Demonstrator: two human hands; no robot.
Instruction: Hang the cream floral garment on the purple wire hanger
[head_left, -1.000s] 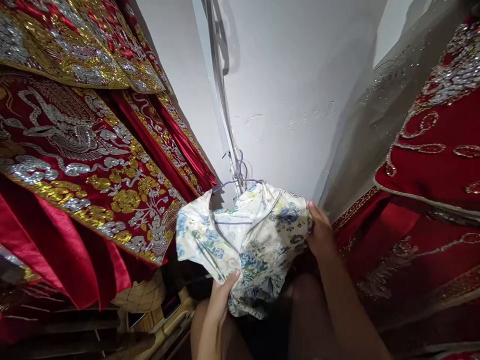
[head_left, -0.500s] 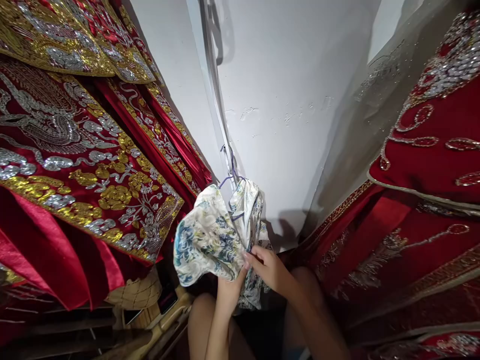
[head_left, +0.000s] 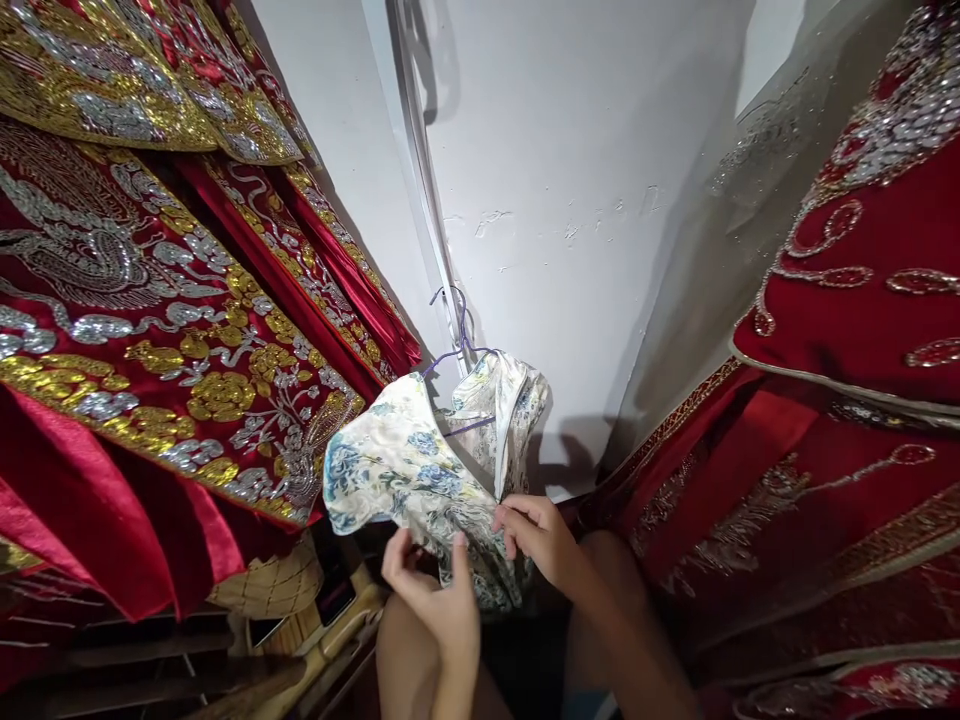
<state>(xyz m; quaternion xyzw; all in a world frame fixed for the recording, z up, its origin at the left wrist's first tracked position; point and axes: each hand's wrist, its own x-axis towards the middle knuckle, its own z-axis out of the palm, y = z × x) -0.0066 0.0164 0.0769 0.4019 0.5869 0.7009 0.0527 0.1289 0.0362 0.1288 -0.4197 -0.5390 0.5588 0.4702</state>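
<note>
A white floral dress or top (head_left: 420,455) with blue and yellow print hangs in front of me on a purple clothes hanger (head_left: 463,335). The hanger's hook loops near a white vertical rail. My right hand (head_left: 541,540) pinches the garment's edge at the lower end of its neck opening. Just below the cloth, my left hand (head_left: 439,590) has its fingers apart and curved, with nothing in them. Whether its fingertips touch the fabric I cannot tell. The garment's lower part falls in shadow between my knees.
Red costumes with gold and silver sequins (head_left: 225,395) hang at left, and a red beaded garment (head_left: 847,330) hangs at right. A white wall (head_left: 555,200) with a metal rail (head_left: 420,160) stands ahead. A woven basket-like object (head_left: 274,580) and a wooden chair-like frame (head_left: 337,630) sit lower left.
My left hand has let go of the garment and moved down-left, its fingers opening. The garment has spread wider on its hanger. My right hand keeps its pinch in nearly the same place.
</note>
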